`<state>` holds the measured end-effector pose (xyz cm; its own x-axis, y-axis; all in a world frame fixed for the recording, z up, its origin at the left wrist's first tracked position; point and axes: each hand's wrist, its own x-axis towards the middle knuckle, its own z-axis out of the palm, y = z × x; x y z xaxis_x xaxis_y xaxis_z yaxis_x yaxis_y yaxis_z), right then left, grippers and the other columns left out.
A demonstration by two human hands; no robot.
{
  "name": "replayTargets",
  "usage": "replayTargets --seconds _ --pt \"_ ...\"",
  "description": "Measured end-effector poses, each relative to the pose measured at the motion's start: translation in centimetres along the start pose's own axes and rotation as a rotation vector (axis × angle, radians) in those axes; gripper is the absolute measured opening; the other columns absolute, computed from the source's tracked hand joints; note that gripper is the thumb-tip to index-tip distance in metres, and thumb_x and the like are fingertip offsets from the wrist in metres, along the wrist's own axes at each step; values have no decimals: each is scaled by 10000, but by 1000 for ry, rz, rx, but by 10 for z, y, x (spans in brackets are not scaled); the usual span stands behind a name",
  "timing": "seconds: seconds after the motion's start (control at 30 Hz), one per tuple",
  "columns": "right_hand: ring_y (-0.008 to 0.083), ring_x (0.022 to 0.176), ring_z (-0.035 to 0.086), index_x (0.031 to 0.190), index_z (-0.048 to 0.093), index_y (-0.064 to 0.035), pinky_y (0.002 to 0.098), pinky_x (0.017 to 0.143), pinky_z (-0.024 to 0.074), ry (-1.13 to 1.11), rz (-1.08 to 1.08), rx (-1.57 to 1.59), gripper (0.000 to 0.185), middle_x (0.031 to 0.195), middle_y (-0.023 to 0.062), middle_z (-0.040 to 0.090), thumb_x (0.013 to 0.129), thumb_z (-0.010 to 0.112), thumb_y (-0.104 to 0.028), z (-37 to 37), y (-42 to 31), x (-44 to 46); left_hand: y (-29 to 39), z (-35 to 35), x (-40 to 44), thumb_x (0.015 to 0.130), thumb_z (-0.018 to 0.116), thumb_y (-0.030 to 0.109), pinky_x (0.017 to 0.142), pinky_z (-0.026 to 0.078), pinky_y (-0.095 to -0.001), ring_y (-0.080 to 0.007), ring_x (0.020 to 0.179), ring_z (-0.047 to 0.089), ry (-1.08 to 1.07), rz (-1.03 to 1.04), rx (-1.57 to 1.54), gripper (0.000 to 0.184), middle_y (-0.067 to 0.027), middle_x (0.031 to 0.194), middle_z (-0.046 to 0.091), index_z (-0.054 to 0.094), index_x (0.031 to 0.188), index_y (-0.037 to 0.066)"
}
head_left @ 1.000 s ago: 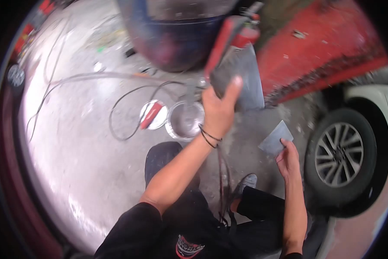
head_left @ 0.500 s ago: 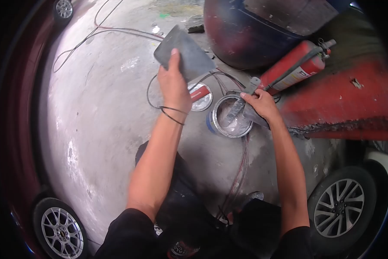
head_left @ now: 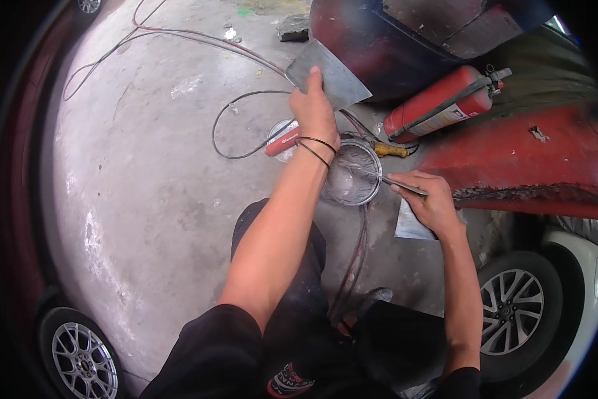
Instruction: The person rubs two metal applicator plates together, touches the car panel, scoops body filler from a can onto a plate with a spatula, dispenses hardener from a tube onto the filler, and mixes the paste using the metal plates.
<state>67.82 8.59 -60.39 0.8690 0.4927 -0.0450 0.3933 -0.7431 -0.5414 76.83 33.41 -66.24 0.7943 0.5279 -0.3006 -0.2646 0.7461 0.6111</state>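
At upper centre, the left hand (head_left: 314, 113) pinches a grey spreader plate (head_left: 342, 76); right of centre, the right hand (head_left: 435, 205) clasps a stirrer (head_left: 409, 186) reaching into the mid-frame can (head_left: 347, 201) and a smaller plate (head_left: 413, 225).

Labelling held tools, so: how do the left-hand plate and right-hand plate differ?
Exposure: the left-hand plate is mostly visible; the right-hand plate is partly hidden behind the right hand.
Tone: the left-hand plate looks darker grey, the right-hand plate paler.
Grip: the left-hand plate is held alone; the right-hand plate shares its hand with a tool handle.
Both look flat and straight-edged.
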Motion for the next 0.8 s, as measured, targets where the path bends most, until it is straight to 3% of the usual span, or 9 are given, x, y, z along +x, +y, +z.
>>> replayTargets --seconds 0.17,0.3,0.5,0.67,0.7,0.8 --pt "341 963 753 1156 808 -70 388 855 570 44 -131 -70 243 1084 140 787 914 802 -95 41 25 18 3 -4 5 1060 640 270 959 499 -353 -200 1068 647 -12 17 -8 401 -104 1219 710 646 1284 -63" --pt "367 936 736 1141 810 -78 417 823 561 -32 -52 2 223 1031 147 770 925 791 -133 69 35 22 11 -11 13 1064 633 262 952 498 -344 -196 1069 648 -27 44 -32 386 -94 1216 716 658 1275 -60" --pt "390 948 722 1121 815 -67 414 830 556 -143 42 -45 212 1036 153 770 932 787 -158 44 18 18 31 -28 27 1066 629 264 931 507 -351 -198 1041 660 -48 14 89 359 -86 1171 731 689 1244 -41" --pt "299 931 728 1145 804 -27 361 843 547 -71 35 7 219 1044 158 783 943 770 -104 12 4 3 22 -45 47 1052 636 253 932 520 -368 -234 1032 690 -132 -4 424 387 -146 1172 747 663 1286 -55" --pt "272 927 727 1154 799 -15 346 848 544 -47 37 30 224 1047 158 786 943 767 -83 2 -2 -2 15 -45 47 1030 660 235 961 524 -379 -266 1065 702 -188 166 484 408 -182 1174 751 648 1313 -58" --pt "202 943 700 1172 785 22 311 872 530 -11 110 163 244 1054 152 784 932 759 -3 -37 -31 -17 -6 -44 43 1001 685 206 984 525 -387 -301 1117 714 -295 203 590 444 -215 1203 750 629 1352 -59"
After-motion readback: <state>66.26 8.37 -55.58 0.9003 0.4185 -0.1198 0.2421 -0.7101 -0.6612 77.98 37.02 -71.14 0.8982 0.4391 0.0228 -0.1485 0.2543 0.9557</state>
